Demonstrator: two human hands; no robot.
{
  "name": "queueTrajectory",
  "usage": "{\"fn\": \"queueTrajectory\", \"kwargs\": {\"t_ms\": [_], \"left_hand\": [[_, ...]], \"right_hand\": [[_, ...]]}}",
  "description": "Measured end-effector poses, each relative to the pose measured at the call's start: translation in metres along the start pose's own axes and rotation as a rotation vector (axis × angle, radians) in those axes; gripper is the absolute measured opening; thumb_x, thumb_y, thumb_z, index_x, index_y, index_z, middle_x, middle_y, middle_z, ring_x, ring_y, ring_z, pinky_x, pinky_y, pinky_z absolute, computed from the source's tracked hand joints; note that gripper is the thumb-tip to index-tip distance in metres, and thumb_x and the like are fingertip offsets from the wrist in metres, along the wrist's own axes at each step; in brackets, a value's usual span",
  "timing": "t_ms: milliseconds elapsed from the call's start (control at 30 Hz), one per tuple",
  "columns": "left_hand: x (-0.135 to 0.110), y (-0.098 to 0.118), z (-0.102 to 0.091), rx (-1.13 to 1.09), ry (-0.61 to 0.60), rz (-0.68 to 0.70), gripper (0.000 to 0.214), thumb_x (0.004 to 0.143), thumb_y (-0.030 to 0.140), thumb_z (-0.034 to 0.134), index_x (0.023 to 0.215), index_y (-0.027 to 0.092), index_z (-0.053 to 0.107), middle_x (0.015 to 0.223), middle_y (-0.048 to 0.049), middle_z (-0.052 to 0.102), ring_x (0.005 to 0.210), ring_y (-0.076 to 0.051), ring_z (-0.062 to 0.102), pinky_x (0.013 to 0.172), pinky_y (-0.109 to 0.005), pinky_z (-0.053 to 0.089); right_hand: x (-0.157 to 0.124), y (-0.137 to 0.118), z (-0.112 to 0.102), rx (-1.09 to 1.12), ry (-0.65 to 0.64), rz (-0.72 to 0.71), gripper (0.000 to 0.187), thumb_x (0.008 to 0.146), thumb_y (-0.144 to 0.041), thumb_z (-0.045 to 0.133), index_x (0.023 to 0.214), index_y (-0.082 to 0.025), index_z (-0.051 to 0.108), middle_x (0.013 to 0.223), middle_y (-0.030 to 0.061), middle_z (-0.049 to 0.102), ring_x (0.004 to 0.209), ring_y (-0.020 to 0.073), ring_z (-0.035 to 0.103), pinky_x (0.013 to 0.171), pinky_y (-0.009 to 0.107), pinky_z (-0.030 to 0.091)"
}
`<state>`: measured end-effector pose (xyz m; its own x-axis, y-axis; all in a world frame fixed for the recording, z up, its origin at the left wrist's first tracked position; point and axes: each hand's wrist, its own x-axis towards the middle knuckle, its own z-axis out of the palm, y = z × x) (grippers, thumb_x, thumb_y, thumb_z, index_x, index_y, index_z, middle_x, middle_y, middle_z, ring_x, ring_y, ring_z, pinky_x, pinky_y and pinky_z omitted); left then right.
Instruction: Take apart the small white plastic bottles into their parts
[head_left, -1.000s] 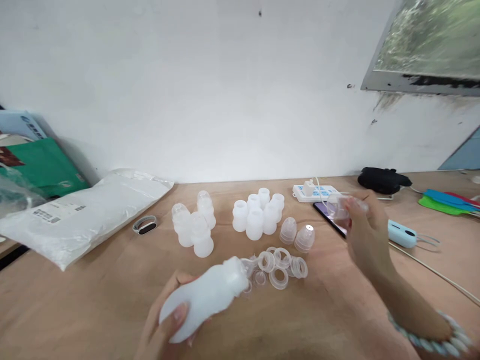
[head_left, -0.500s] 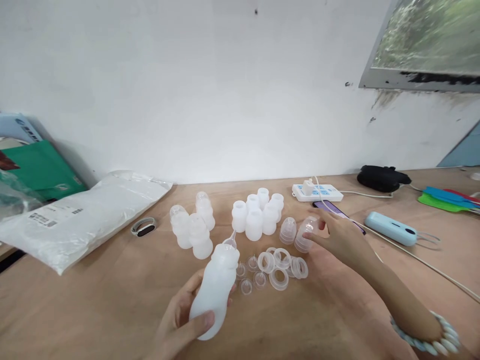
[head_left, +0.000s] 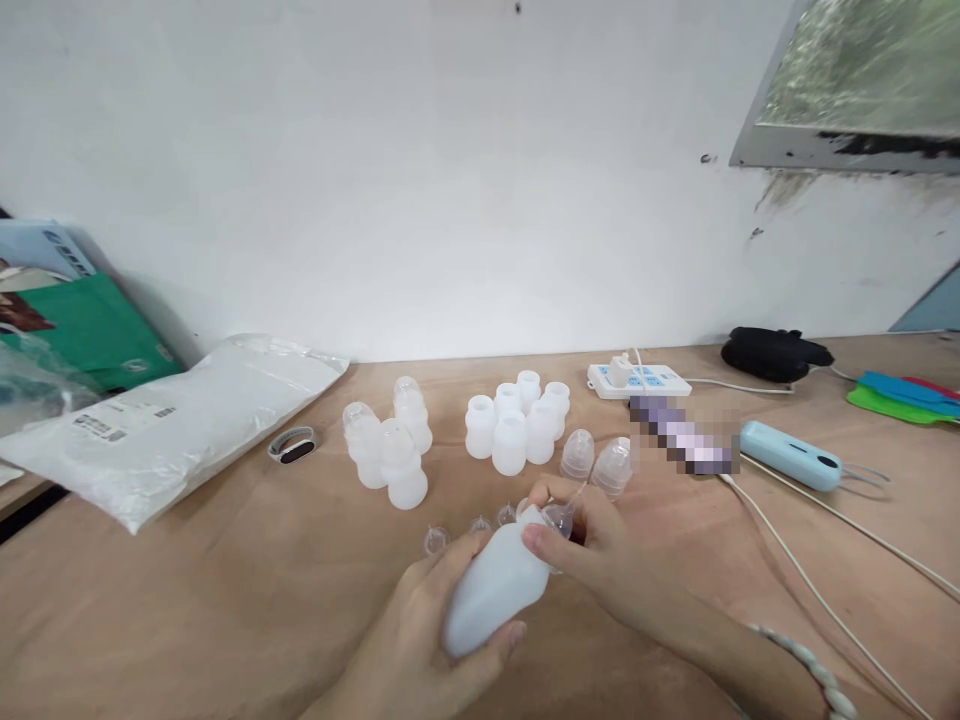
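Observation:
Wrapped around the body of a frosted white baby bottle (head_left: 491,595) is my left hand (head_left: 420,625). The bottle leans to the right, neck end up. My right hand (head_left: 607,555) closes its thumb and fingers on the neck end, where a clear nipple (head_left: 559,518) sticks out. Whether a collar ring is in those fingers, I cannot tell. Loose clear nipples (head_left: 436,540) lie beyond the bottle, and the rings on the table are mostly hidden by my right hand. Two clear dome caps (head_left: 577,456) stand just past it.
Several uncapped white bottles (head_left: 510,443) stand at mid-table, with capped bottles (head_left: 406,480) to their left. A white parcel (head_left: 187,420) and a fitness band (head_left: 293,445) lie left. Rightward are a power strip (head_left: 660,381), a blurred-out phone (head_left: 682,435), a light-blue device (head_left: 789,456) and cables.
My right hand has come from the dome caps, leftward and nearer, to the bottle's neck. My left hand has moved the bottle rightward and tilted it further over. Both caps still stand on the table.

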<state>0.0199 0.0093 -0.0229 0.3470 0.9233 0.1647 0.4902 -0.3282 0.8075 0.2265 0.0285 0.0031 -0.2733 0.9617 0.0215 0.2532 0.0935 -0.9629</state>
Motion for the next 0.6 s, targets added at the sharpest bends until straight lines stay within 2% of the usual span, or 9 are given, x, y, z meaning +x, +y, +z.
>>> {"fn": "queueTrajectory", "kwargs": {"t_ms": [100,200,267,333,400,467,500,533,600], "left_hand": [[0.010,0.013,-0.010,-0.157,-0.116,-0.144,0.041,0.072,0.042,0.072,0.110,0.026,0.069,0.092,-0.0054,0.075,0.082,-0.027,0.066,0.072,-0.035,0.053],[0.012,0.014,-0.012,-0.643,-0.391,-0.351,0.043,0.071,0.053,0.070,0.098,0.020,0.066,0.068,-0.0018,0.069,0.053,-0.017,0.059,0.048,-0.023,0.043],[0.009,0.009,-0.010,-0.984,-0.503,-0.446,0.055,0.066,0.064,0.068,0.097,0.019,0.062,0.059,-0.0008,0.065,0.043,-0.013,0.053,0.039,-0.018,0.035],[0.006,0.006,-0.009,-1.099,-0.503,-0.462,0.060,0.064,0.069,0.068,0.095,0.018,0.061,0.055,-0.0009,0.064,0.041,-0.011,0.050,0.038,-0.017,0.032],[0.005,0.006,-0.011,-0.958,-0.424,-0.425,0.054,0.067,0.065,0.069,0.093,0.017,0.064,0.059,-0.0016,0.065,0.043,-0.011,0.051,0.041,-0.018,0.035],[0.006,0.008,-0.013,-0.645,-0.293,-0.328,0.043,0.073,0.055,0.069,0.094,0.018,0.068,0.069,-0.0025,0.068,0.052,-0.015,0.058,0.048,-0.022,0.042],[0.007,0.010,-0.014,-0.465,-0.219,-0.254,0.037,0.075,0.050,0.069,0.098,0.020,0.069,0.075,-0.0029,0.070,0.059,-0.018,0.062,0.053,-0.024,0.046],[0.008,0.011,-0.014,-0.292,-0.157,-0.169,0.034,0.078,0.045,0.067,0.103,0.023,0.069,0.082,-0.0033,0.071,0.068,-0.021,0.065,0.059,-0.027,0.049],[0.009,0.011,-0.015,-0.012,-0.068,-0.012,0.035,0.083,0.037,0.063,0.116,0.027,0.065,0.099,-0.0044,0.073,0.083,-0.025,0.068,0.071,-0.031,0.053]], "right_hand": [[0.003,0.000,-0.001,0.046,0.013,-0.005,0.031,0.084,-0.049,0.062,0.075,-0.020,0.056,0.060,-0.0043,0.048,0.057,0.0119,0.042,0.050,0.023,0.033],[0.002,-0.002,-0.013,0.025,-0.069,-0.150,0.030,0.085,-0.051,0.063,0.087,-0.021,0.063,0.070,-0.0010,0.058,0.063,0.0147,0.051,0.054,0.025,0.041],[0.002,-0.005,-0.026,-0.043,-0.181,-0.338,0.030,0.085,-0.047,0.067,0.106,-0.025,0.065,0.089,0.0028,0.065,0.079,0.0190,0.060,0.067,0.030,0.049],[0.001,-0.007,-0.039,-0.117,-0.278,-0.468,0.050,0.084,-0.040,0.072,0.130,-0.032,0.054,0.121,0.0062,0.062,0.108,0.0238,0.060,0.088,0.036,0.051],[0.002,-0.008,-0.048,-0.156,-0.310,-0.446,0.080,0.080,-0.041,0.077,0.147,-0.039,0.032,0.144,0.0076,0.047,0.125,0.0257,0.051,0.098,0.041,0.048],[0.003,-0.008,-0.050,-0.159,-0.286,-0.331,0.092,0.080,-0.047,0.075,0.152,-0.038,0.019,0.145,0.0099,0.046,0.121,0.0260,0.055,0.094,0.041,0.052],[0.003,-0.008,-0.048,-0.164,-0.256,-0.265,0.084,0.084,-0.051,0.070,0.151,-0.036,0.022,0.138,0.0102,0.054,0.113,0.0252,0.060,0.088,0.039,0.054],[0.004,-0.009,-0.045,-0.187,-0.230,-0.205,0.067,0.089,-0.052,0.062,0.147,-0.033,0.033,0.125,0.0090,0.063,0.102,0.0239,0.064,0.082,0.038,0.055],[0.007,-0.010,-0.039,-0.283,-0.204,-0.121,0.037,0.098,-0.049,0.046,0.125,-0.027,0.057,0.095,0.0047,0.071,0.081,0.0208,0.067,0.071,0.034,0.055]]}}
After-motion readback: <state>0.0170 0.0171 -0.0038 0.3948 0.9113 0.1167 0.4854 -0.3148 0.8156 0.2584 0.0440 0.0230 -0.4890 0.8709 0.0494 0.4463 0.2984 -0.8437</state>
